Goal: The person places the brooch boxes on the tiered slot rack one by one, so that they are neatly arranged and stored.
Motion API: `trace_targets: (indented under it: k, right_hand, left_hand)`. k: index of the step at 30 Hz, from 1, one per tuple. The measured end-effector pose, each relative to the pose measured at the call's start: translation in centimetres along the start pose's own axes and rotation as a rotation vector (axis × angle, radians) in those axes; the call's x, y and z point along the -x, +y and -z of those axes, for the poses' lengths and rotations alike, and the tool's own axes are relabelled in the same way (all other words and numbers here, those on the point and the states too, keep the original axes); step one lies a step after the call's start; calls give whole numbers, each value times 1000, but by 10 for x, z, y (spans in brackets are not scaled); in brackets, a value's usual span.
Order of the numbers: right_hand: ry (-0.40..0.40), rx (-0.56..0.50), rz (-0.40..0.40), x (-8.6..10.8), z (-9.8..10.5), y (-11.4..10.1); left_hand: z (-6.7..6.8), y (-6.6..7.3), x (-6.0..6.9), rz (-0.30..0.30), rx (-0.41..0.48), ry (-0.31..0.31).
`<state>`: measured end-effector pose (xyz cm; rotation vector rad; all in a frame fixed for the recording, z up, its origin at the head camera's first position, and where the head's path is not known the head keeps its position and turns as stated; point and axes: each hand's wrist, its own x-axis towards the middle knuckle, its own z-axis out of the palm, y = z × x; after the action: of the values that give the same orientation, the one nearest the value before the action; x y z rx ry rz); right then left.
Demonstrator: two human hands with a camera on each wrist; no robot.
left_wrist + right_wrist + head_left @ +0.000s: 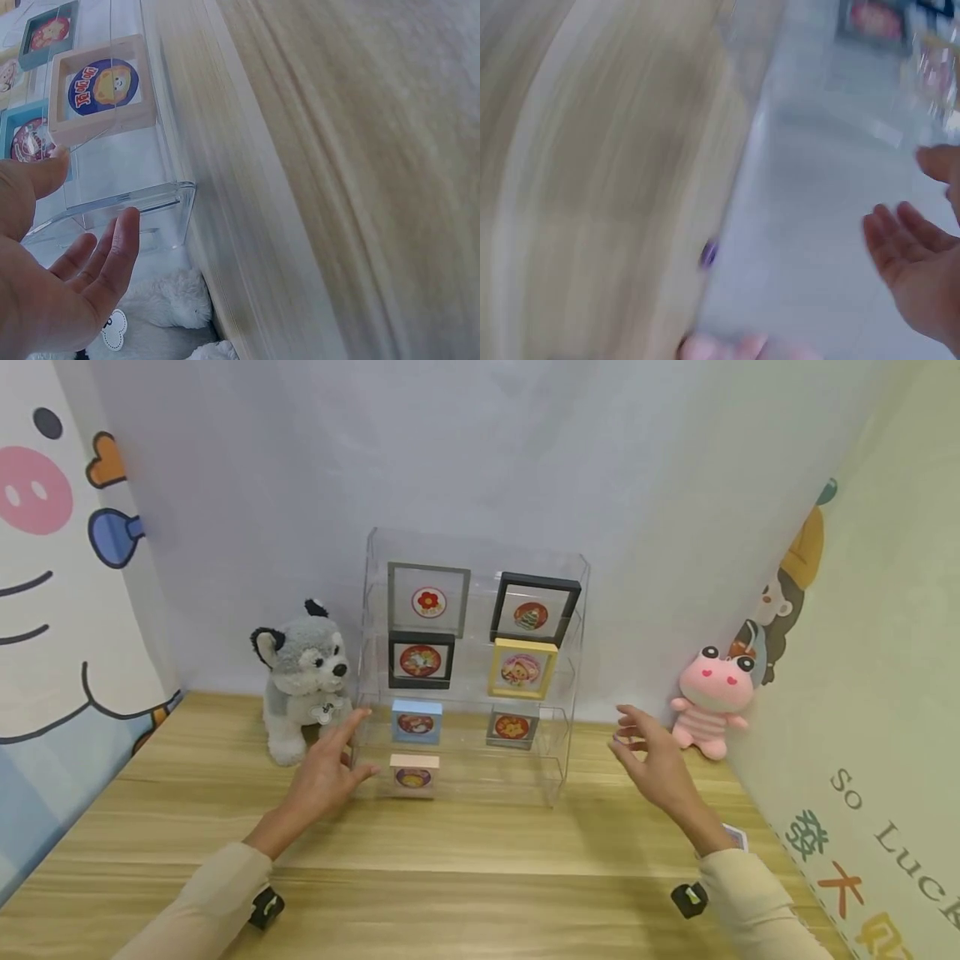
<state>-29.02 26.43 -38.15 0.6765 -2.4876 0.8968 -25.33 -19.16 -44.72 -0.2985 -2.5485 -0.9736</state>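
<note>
A clear tiered display rack (pixel 472 790) stands on the table, with small square picture frames on its tiers. At its lower left side is my left hand (pixel 327 768), thumb and fingers spread apart around the rack's edge; whether they touch it I cannot tell. Closest to that thumb is a pale pink frame (pixel 142 114) with a round blue-and-yellow picture, on the lowest tier. Above it sits a light blue frame (pixel 417 706). My right hand (pixel 660 768) is in the air right of the rack, fingers loosely bent, holding nothing.
A grey-and-white plush husky (pixel 303 668) sits left of the rack. On the right is a pink plush toy (pixel 711 706) against the printed side cloth. Part of a card (pixel 737 837) shows beside my right wrist. A small purple thing (pixel 709 253) lies at the table's back edge.
</note>
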Motion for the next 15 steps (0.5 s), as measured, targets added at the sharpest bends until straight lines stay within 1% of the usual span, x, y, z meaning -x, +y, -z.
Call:
trace_targets:
  k: [2, 4, 7, 11, 13, 15]
  right_hand:
    - [-79, 67, -100, 12, 17, 22]
    - [-169, 123, -178, 24, 33, 42]
    - [-288, 175, -257, 40, 52, 65]
    - [-460, 185, -344, 52, 74, 85]
    - [-551, 190, -385, 56, 82, 92]
    - [-625, 197, -433, 59, 89, 96]
  left_hand:
    - [0, -1, 0, 1, -2, 1]
    - [0, -1, 0, 2, -5, 2]
    - [1, -2, 0, 5, -9, 2]
    - [1, -2, 1, 9, -11, 1]
    - [2, -2, 1, 9, -8, 2]
    - [2, -2, 1, 7, -4, 6]
